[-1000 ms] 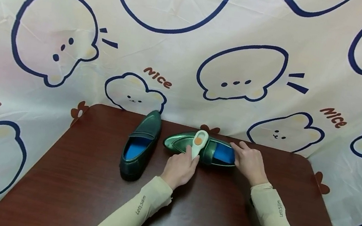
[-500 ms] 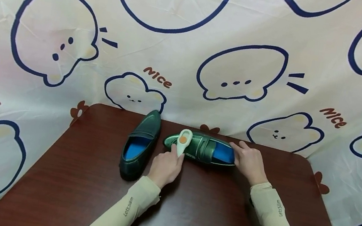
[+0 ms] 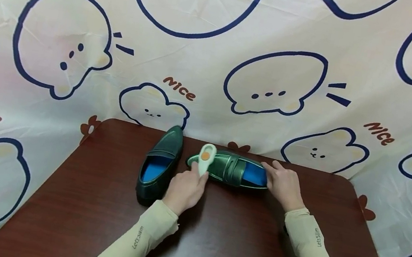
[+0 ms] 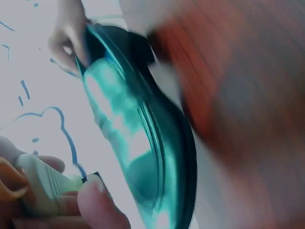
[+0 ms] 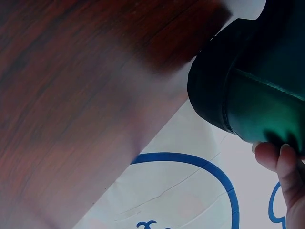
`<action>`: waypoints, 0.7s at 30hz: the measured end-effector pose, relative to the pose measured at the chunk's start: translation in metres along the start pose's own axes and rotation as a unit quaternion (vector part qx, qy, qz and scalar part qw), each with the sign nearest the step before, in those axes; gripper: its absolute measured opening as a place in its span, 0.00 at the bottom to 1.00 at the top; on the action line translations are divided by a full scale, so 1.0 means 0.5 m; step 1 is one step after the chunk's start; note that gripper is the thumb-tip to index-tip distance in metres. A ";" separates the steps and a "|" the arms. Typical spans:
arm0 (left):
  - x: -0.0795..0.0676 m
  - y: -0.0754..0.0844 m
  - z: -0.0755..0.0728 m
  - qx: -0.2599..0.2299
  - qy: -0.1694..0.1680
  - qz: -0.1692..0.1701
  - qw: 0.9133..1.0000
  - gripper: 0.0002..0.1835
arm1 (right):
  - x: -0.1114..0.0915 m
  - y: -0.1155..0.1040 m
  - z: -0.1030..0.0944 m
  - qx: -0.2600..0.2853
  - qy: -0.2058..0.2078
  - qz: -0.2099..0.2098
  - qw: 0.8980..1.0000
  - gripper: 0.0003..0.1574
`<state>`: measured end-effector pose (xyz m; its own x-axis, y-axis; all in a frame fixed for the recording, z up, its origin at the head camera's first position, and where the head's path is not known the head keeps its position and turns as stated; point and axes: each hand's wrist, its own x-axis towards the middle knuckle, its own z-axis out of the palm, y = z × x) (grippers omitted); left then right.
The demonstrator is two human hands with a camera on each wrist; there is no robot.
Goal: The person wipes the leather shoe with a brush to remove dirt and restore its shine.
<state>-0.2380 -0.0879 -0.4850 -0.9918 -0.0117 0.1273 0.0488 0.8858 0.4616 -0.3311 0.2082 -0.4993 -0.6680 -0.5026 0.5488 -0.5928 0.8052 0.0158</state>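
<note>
In the head view a green metallic loafer point(image 3: 230, 167) with a blue insole lies sideways, toe to the left. My right hand point(image 3: 284, 185) grips its heel, fingers at the opening's edge; the right wrist view shows fingertips on the loafer's heel point(image 5: 267, 112). My left hand point(image 3: 185, 189) holds a white paddle-shaped tool point(image 3: 206, 157) with an orange spot, overlapping the loafer's toe. In the left wrist view the tool's ridged white body point(image 4: 43, 183) sits in the fingers beside the loafer point(image 4: 143, 129); its working face is hidden. A second green loafer point(image 3: 160, 166) stands left of the left hand.
Both loafers rest on a dark brown table point(image 3: 228, 247), near its far edge. A pale cloth backdrop point(image 3: 214, 72) with blue cartoon outlines hangs right behind the table and along its sides.
The left hand has moved left with the white tool, from the middle of the loafer's upper toward its toe. The right hand and both loafers have stayed in place.
</note>
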 end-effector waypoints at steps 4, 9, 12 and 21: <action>0.013 0.026 0.013 -0.034 -0.049 0.037 0.998 0.29 | -0.001 0.000 0.000 0.000 0.007 0.001 1.000 0.20; 0.031 0.030 0.038 -0.036 -0.067 0.039 0.996 0.30 | 0.000 0.000 0.004 0.003 -0.001 -0.001 1.000 0.19; 0.037 0.024 0.046 -0.024 -0.058 0.032 0.998 0.31 | 0.001 0.000 0.004 0.000 -0.002 -0.001 1.000 0.19; 0.027 -0.001 0.039 0.033 -0.002 0.001 0.999 0.28 | 0.001 -0.001 0.000 -0.001 -0.003 0.008 1.000 0.18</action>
<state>-0.2535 -0.0797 -0.5006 -0.9923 -0.0082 0.1236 0.0426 0.9146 0.4021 -0.3313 0.2077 -0.4991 -0.6802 -0.4919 0.5434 -0.5812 0.8137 0.0090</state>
